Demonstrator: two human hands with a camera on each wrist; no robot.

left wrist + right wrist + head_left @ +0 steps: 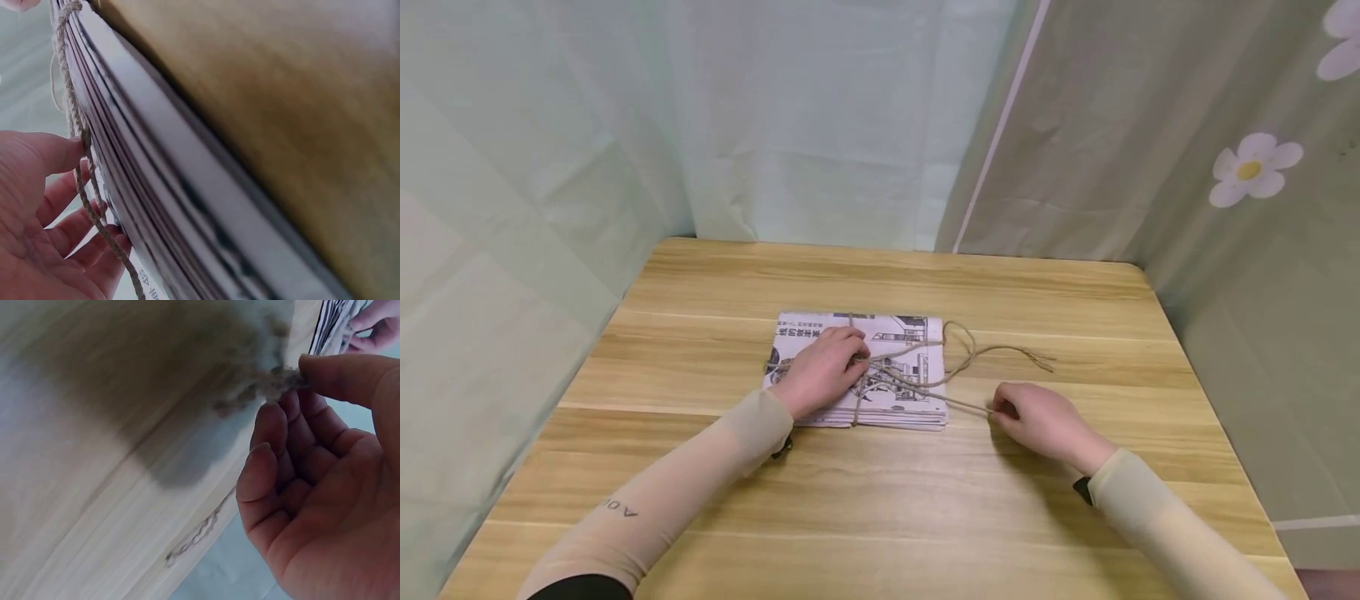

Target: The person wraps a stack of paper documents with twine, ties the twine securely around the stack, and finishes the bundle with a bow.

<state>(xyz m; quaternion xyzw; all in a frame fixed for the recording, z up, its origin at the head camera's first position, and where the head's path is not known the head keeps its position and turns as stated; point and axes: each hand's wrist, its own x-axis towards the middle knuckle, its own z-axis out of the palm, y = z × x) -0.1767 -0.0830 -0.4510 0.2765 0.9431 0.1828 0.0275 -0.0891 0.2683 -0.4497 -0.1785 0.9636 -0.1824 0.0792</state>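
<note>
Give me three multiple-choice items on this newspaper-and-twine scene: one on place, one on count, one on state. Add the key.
1. Where does the left hand rest?
A. on the stack of newspapers
B. on the bare table
C. on the curtain

2. How many flowers show whole on the curtain at right?
A. none
B. one
C. four

3. How does the right hand meet the twine?
A. flat, away from it
B. pinches one strand
C. holds scissors to it

Key: 1 A, the left hand lies on the printed top sheet; 2 B, one white flower shows whole, another is cut off; 3 B, thumb and finger pinch the strand.
</note>
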